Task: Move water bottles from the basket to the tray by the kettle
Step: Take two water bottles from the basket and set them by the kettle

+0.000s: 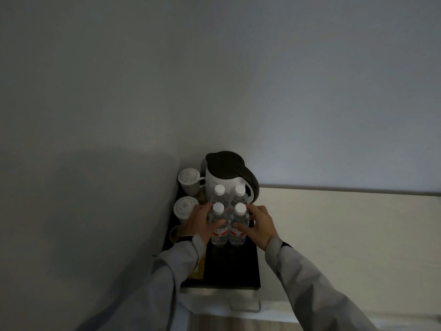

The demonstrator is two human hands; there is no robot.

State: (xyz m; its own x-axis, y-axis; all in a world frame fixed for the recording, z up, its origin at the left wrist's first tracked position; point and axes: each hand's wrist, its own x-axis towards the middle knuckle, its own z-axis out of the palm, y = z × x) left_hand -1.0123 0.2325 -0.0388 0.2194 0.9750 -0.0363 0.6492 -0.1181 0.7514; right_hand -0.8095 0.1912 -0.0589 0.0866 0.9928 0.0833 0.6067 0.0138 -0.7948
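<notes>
Dim grey walls meet in a corner above a pale countertop (pixel 334 235), and a black tray (pixel 238 271) sits on the countertop's far left end, pushed against the left wall. At the tray's far edge stands a white electric kettle (pixel 226 177) with a dark lid and handle, upright. Just in front of it four clear water bottles with white caps stand upright in a tight square, touching one another: the far left bottle (pixel 219 193) and far right bottle (pixel 238 193) against the kettle, the near left bottle (pixel 218 225) and near right bottle (pixel 238 225) with red-and-white labels nearer the tray's middle. The left hand (pixel 202 223) wraps round the near left bottle from its left side, thumb across the front. The right hand (pixel 259 225) rests against the near right bottle from the right, fingers spread and thumb touching its label; whether it truly grips cannot be told. Both arms wear grey sleeves. Along the tray's left edge stand two white lidded mugs, the far mug (pixel 189 181) beside the kettle and the near mug (pixel 185 209) just left of the bottles. The tray's near half lies bare.
</notes>
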